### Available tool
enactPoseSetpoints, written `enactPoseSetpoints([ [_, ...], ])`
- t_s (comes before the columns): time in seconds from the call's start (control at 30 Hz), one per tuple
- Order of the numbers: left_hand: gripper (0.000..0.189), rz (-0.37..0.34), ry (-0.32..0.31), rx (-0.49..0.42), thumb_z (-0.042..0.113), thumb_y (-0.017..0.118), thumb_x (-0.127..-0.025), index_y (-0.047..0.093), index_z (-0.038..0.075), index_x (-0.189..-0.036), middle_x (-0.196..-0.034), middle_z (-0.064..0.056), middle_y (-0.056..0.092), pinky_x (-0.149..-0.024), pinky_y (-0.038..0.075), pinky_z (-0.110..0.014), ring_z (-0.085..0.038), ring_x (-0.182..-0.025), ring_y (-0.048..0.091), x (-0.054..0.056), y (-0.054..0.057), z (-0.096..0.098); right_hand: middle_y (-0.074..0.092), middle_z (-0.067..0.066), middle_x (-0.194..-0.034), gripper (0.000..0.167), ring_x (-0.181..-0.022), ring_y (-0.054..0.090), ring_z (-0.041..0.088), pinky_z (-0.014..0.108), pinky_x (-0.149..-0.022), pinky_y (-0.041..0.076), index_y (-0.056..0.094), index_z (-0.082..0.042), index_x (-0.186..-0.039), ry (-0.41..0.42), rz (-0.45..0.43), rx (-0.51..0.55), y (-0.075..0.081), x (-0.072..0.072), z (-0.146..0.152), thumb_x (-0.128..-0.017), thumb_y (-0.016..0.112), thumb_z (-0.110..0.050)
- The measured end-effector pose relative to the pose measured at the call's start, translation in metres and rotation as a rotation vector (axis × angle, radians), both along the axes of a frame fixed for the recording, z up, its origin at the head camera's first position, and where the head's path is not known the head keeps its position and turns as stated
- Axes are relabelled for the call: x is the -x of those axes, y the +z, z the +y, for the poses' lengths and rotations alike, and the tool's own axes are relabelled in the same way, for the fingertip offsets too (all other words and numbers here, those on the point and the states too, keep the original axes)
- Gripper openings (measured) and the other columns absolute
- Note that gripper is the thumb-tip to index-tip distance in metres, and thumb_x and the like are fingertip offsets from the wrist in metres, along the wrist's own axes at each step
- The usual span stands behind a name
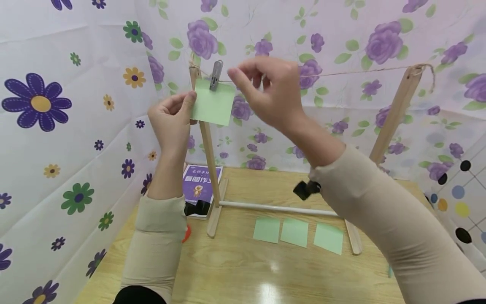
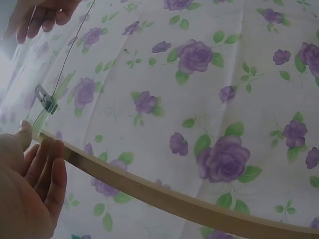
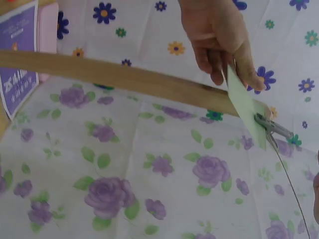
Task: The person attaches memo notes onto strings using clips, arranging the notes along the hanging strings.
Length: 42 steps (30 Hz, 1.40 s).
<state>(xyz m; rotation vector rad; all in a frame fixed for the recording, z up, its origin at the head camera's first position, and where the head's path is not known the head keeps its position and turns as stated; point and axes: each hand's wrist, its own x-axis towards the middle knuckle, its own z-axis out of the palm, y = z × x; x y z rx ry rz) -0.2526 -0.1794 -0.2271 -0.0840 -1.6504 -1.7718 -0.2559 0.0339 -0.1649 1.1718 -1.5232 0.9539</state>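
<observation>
A pale green paper square (image 1: 213,103) hangs from a twine line (image 1: 341,72) under a grey metal clothespin (image 1: 216,76). My left hand (image 1: 172,120) pinches the paper's left edge between thumb and fingers, beside the left wooden post (image 1: 209,156). Just right of the clothespin, my right hand (image 1: 271,86) is raised near the line with its fingers loosely bent and nothing in them. From the left wrist, the clothespin (image 2: 46,99) is seen clamped over line and paper, with the right hand (image 2: 45,17) apart from it. The right wrist view shows the paper (image 3: 246,107) nearly edge-on.
Three more green paper squares (image 1: 295,232) lie in a row on the wooden table (image 1: 235,270). A white rod (image 1: 281,207) joins the feet of the two posts, the right post (image 1: 396,114) leaning outward. A purple book (image 1: 197,183) sits behind the left post; floral cloth hangs behind.
</observation>
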Motion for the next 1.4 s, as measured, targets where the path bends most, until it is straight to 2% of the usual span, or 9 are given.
enactPoseSetpoints([
  [0.13,0.040,0.025,0.001,0.001,0.037,0.069,-0.097,0.077,-0.002,-0.099,-0.083,-0.006,0.076,-0.056,0.060,-0.022,-0.015,-0.060,0.069,-0.001,-0.015,-0.003,0.064,0.006,-0.061,0.017,-0.051,0.047,0.008,0.016,-0.047,0.038,0.075,0.002,-0.080,0.090,-0.106,-0.016,-0.031,-0.013,0.015,-0.092,0.069,-0.009],
  [0.33,0.051,0.006,-0.036,-0.024,0.045,0.054,-0.103,0.076,-0.001,-0.096,-0.086,-0.012,0.077,-0.062,0.063,-0.028,-0.018,-0.066,0.073,-0.008,-0.042,-0.007,0.070,0.004,-0.067,0.021,-0.053,0.053,0.008,0.021,-0.050,0.045,0.077,-0.002,-0.079,0.065,-0.242,-0.074,-0.079,-0.019,0.038,-0.093,0.067,-0.015],
  [0.53,0.059,0.043,-0.042,-0.015,0.038,0.040,-0.110,0.070,-0.011,-0.096,-0.084,-0.022,0.073,-0.058,0.062,-0.028,-0.022,-0.063,0.071,-0.023,-0.095,0.001,0.073,0.002,-0.073,0.010,-0.055,0.057,0.009,0.019,-0.050,0.047,0.079,-0.004,-0.084,0.033,-0.396,-0.081,-0.132,-0.020,0.068,-0.090,0.071,-0.004],
  [0.6,0.058,0.053,-0.041,-0.040,0.034,0.037,-0.111,0.069,-0.012,-0.094,-0.079,-0.019,0.073,-0.056,0.061,-0.027,-0.022,-0.060,0.070,-0.028,-0.114,0.004,0.073,0.002,-0.075,0.009,-0.058,0.059,0.009,0.018,-0.051,0.048,0.079,-0.005,-0.085,0.016,-0.456,-0.081,-0.149,-0.022,0.079,-0.089,0.072,-0.001],
  [0.77,0.050,-0.028,-0.023,-0.074,0.025,0.042,-0.109,0.069,-0.013,-0.090,-0.074,-0.012,0.073,-0.054,0.061,-0.029,-0.025,-0.061,0.071,-0.035,-0.146,0.007,0.074,0.003,-0.077,0.013,-0.062,0.061,0.008,0.018,-0.055,0.052,0.078,-0.009,-0.085,-0.051,-0.591,-0.084,-0.185,-0.036,0.103,-0.090,0.073,0.001],
  [0.9,0.040,-0.145,-0.024,0.029,0.020,0.053,-0.106,0.070,-0.013,-0.091,-0.082,-0.023,0.072,-0.059,0.063,-0.031,-0.032,-0.068,0.072,-0.042,-0.165,0.007,0.074,0.001,-0.077,0.014,-0.062,0.063,0.010,0.017,-0.058,0.054,0.078,-0.011,-0.086,-0.105,-0.661,-0.057,-0.212,-0.047,0.116,-0.089,0.074,0.002],
  [1.0,0.034,-0.198,-0.072,0.148,0.021,0.060,-0.104,0.072,-0.009,-0.095,-0.088,-0.024,0.072,-0.063,0.063,-0.030,-0.028,-0.072,0.071,-0.049,-0.179,0.009,0.074,0.000,-0.080,0.015,-0.064,0.064,0.010,0.018,-0.060,0.055,0.079,-0.012,-0.089,-0.154,-0.710,-0.043,-0.231,-0.056,0.126,-0.088,0.075,0.003],
  [1.2,0.024,-0.264,-0.161,0.387,0.023,0.069,-0.099,0.075,0.002,-0.106,-0.092,-0.012,0.075,-0.067,0.061,-0.025,-0.021,-0.079,0.070,-0.061,-0.203,0.016,0.075,-0.002,-0.085,0.010,-0.073,0.065,0.006,0.021,-0.066,0.057,0.078,-0.012,-0.095,-0.257,-0.811,-0.055,-0.260,-0.071,0.153,-0.092,0.073,-0.003],
  [1.4,0.016,-0.295,-0.215,0.470,0.020,0.072,-0.096,0.077,0.007,-0.104,-0.094,-0.004,0.076,-0.074,0.061,-0.023,-0.017,-0.087,0.071,-0.068,-0.223,0.022,0.075,-0.001,-0.087,0.006,-0.076,0.066,0.005,0.016,-0.068,0.057,0.077,-0.008,-0.099,-0.346,-0.878,-0.023,-0.281,-0.078,0.182,-0.094,0.073,-0.008],
])
